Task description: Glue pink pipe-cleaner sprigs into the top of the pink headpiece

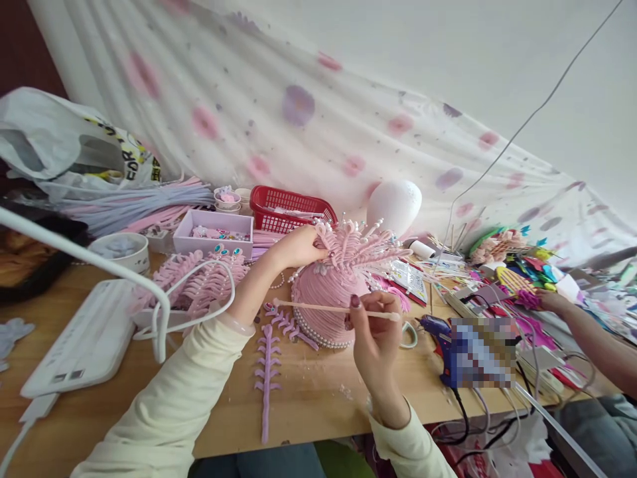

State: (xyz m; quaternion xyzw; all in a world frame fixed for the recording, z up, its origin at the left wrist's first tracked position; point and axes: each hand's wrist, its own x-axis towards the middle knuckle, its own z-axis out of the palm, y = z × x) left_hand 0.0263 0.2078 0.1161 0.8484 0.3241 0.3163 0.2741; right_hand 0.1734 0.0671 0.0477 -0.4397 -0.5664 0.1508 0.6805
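A pink domed headpiece (328, 292) made of wound strands stands on the table, with a pearl string round its base and feather-like pink pieces (348, 242) fanned on top. My left hand (303, 247) is closed at the fan's left side, thumb against it, other fingers partly hidden. In front of the dome, my right hand (377, 332) pinches a thin pale pink stick (313, 306) with knobbed ends, held nearly level. Below the dome lies a purple leafy stem (269, 378); a second purple piece with a red gem (288, 325) rests beside it.
A white lamp arm (99, 255) crosses the left side above a white power bank (79, 335). Behind are a lilac box (213, 232), a red basket (293, 207) and a white foam head (395, 206). Rightward lie a blue glue gun (440, 338), cables and another person's hand (552, 302).
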